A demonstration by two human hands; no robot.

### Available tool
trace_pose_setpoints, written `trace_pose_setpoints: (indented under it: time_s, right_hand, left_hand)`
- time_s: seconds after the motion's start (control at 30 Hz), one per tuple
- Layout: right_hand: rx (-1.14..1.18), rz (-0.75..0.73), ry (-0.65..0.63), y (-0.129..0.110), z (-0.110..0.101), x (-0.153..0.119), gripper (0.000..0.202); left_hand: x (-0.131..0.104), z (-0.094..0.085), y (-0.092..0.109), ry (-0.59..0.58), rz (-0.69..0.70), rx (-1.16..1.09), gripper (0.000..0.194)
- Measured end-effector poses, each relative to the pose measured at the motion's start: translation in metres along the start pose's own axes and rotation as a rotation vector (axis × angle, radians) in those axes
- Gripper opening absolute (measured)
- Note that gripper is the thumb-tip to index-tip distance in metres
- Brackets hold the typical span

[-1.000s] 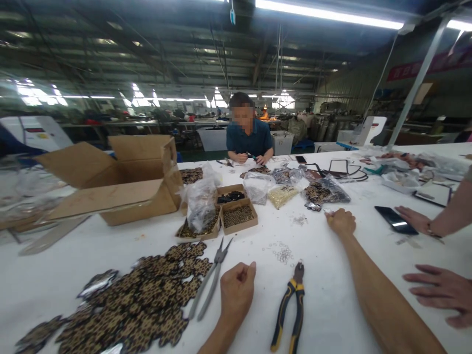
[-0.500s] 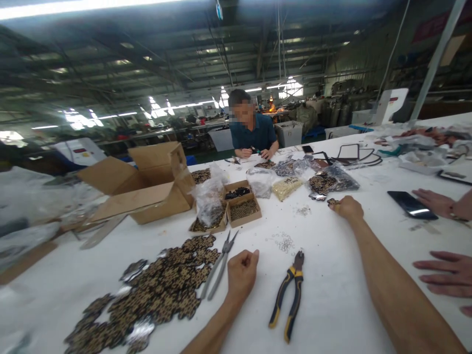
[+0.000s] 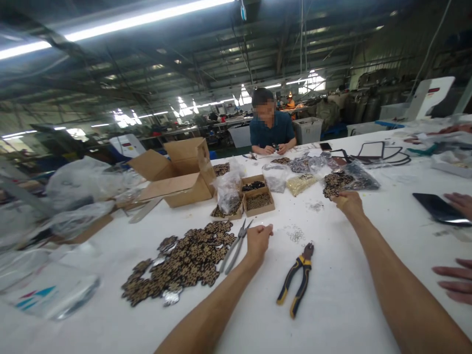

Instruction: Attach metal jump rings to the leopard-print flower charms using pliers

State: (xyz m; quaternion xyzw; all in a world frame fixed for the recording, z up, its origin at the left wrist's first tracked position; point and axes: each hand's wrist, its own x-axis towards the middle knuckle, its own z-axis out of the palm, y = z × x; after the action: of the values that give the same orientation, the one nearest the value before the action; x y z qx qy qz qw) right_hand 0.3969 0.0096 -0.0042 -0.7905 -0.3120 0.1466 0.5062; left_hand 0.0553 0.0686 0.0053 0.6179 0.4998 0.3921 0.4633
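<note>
My right hand [image 3: 349, 204] reaches out to a small heap of flower-shaped brown-and-black patterned pieces [image 3: 336, 183] beside a clear plastic bag. Its fingertips are pinched at the heap's near edge on one piece, which blends into the others. Closer in, my left hand [image 3: 258, 242] hovers over the white table with its fingers curled together; anything in them is too small to make out. Just left of it lie grey long-nosed pliers [image 3: 236, 248], against a wide pile of the same patterned pieces [image 3: 186, 258]. Yellow-and-black pliers [image 3: 297, 280] rest between my arms, near scattered small metal rings [image 3: 295, 233].
Small cardboard trays of metal parts [image 3: 259, 202] stand mid-table, by an open carton [image 3: 177, 182]. A bag of yellowish bits [image 3: 301, 184] is behind the rings. At right are a dark phone [image 3: 438, 209] and another person's hands [image 3: 459, 281]. A co-worker [image 3: 273, 128] sits opposite.
My right hand has carried a patterned piece to the heap by the plastic bag. My left hand has shifted forward with its fingers still curled. The camera view has turned left.
</note>
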Motion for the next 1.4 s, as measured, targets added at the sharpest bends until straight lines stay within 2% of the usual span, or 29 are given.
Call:
trace_pose_setpoints:
  time_s: [0.03,0.17,0.23,0.3,0.37,0.43,0.5,0.57,0.7,0.77,1.0,1.17,1.4]
  right_hand:
    - [0.072,-0.023,-0.052,-0.009,0.008,-0.005,0.03]
    - [0.276,-0.094,-0.298,-0.04,0.052,-0.04,0.037]
    - [0.343,-0.123,-0.429,-0.05,0.075,-0.063,0.037]
    - [0.436,-0.14,-0.603,-0.055,0.095,-0.084,0.037]
    - [0.439,-0.133,-0.716,-0.057,0.109,-0.1,0.039]
    - [0.379,-0.14,-0.803,-0.056,0.115,-0.108,0.038]
    - [0.321,-0.173,-0.88,-0.053,0.113,-0.106,0.032]
    - [0.262,-0.234,-0.854,-0.048,0.104,-0.094,0.031]
    - [-0.006,-0.392,-0.56,-0.035,0.081,-0.063,0.028]
    - [-0.128,-0.422,-0.517,-0.03,0.078,-0.058,0.026]
    - [-0.26,-0.61,-0.522,-0.029,0.105,-0.087,0.024]
    - [-0.407,-0.608,-0.555,-0.035,0.116,-0.09,0.009]
    - [-0.545,-0.648,-0.547,-0.033,0.124,-0.094,0.007]
  left_hand:
    - [0.004,0.004,0.002,0.001,0.022,0.006,0.042]
    - [0.014,0.017,0.005,-0.03,0.288,0.039,0.039]
    - [0.016,0.021,0.002,-0.051,0.357,0.001,0.037]
    - [0.018,0.022,-0.004,-0.079,0.349,-0.061,0.036]
    - [0.021,0.019,-0.011,-0.117,0.299,-0.131,0.036]
    - [0.026,0.015,-0.017,-0.165,0.25,-0.21,0.036]
    - [0.031,0.012,-0.022,-0.201,0.212,-0.286,0.037]
    - [0.034,0.009,-0.024,-0.192,0.159,-0.358,0.038]
    - [0.033,0.007,-0.025,-0.187,0.062,-0.441,0.04]
    - [0.03,0.007,-0.027,-0.212,0.046,-0.446,0.041]
    - [0.027,0.012,-0.035,-0.197,0.055,-0.382,0.034]
    - [0.029,0.014,-0.042,-0.215,0.085,-0.35,0.031]
    - [0.027,0.013,-0.04,-0.229,0.064,-0.336,0.029]
